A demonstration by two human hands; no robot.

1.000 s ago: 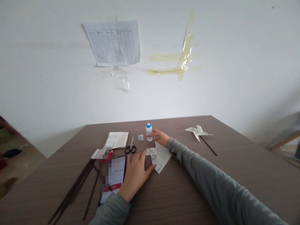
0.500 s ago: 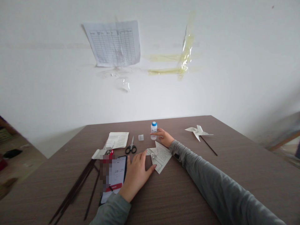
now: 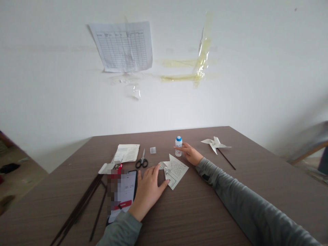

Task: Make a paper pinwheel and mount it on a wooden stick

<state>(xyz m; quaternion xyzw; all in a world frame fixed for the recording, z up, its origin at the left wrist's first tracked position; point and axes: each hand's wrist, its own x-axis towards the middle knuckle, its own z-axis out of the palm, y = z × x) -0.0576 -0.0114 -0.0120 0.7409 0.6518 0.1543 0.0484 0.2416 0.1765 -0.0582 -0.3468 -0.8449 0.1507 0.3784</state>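
Observation:
My right hand point(image 3: 190, 152) grips a small white bottle with a blue cap point(image 3: 178, 146), which stands upright on the brown table point(image 3: 194, 212). My left hand point(image 3: 148, 189) lies flat, fingers spread, its fingertips pressing the edge of a folded printed paper shape point(image 3: 174, 169) with a small clip or pin at its middle. Part of that hand rests over a phone point(image 3: 122, 194) whose screen is lit.
Scissors point(image 3: 142, 161), a small clear cap point(image 3: 153, 150), a paper stack point(image 3: 127, 152) and a small box point(image 3: 110, 167) lie farther back. Dark thin sticks point(image 3: 82, 205) lie at the left. A finished paper pinwheel on a stick point(image 3: 216, 145) lies at the right.
My right hand has carried the bottle to the right, from beside the clear cap to the far corner of the folded paper. My left hand has stayed in place.

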